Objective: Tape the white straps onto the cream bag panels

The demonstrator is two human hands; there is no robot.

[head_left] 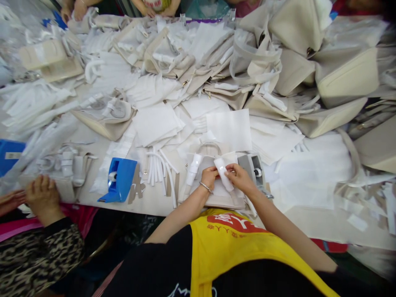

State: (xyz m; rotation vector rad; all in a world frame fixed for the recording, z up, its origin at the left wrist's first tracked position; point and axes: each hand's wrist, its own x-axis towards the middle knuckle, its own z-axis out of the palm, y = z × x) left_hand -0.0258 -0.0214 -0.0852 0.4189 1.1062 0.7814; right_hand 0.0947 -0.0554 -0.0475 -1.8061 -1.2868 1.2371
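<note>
A beige handbag (221, 201) lies flat before me at the table's near edge, its handle arching away. White foam wrapping (223, 173) is rolled round the right side of that handle. My left hand (209, 177) pinches this wrap from the left, with a twisted bracelet on the wrist. From the right, my right hand (239, 176) grips the same wrap between thumb and fingers. On the handle's left side, a second white wrap (194, 169) is in place, untouched by either hand. A grey tape dispenser (254, 167) stands just beyond my right hand.
A blue tape dispenser (122, 179) and white foam tubes (157, 169) are to the left. White foam sheets (157, 123) lie ahead, with beige handbags (346, 78) heaped behind and right. At left, a co-worker's hand (43, 196) rests on another bag.
</note>
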